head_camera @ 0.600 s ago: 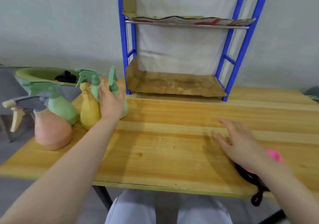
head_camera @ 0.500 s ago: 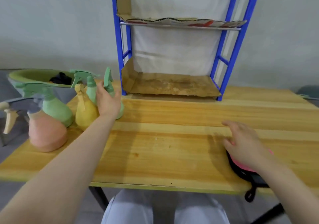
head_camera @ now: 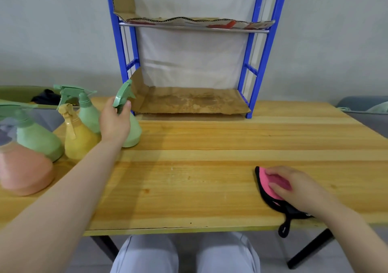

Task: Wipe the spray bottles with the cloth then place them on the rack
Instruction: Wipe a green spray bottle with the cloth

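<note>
My right hand (head_camera: 294, 188) had come down onto the pink cloth (head_camera: 267, 183), fingers curled over it, while my left hand (head_camera: 114, 121) gripped the green spray bottle (head_camera: 131, 129) nearest the rack (head_camera: 262, 48)

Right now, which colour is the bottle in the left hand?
Pale green, trigger included; the head view shows the bottle gripped by the left hand.

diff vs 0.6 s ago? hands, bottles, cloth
The right hand moved back from the bare table onto the pink cloth, its fingers now curled on it. The left hand closed round the neck of the nearest green spray bottle, which is still standing. Other bottles and the rack are unchanged.
</note>
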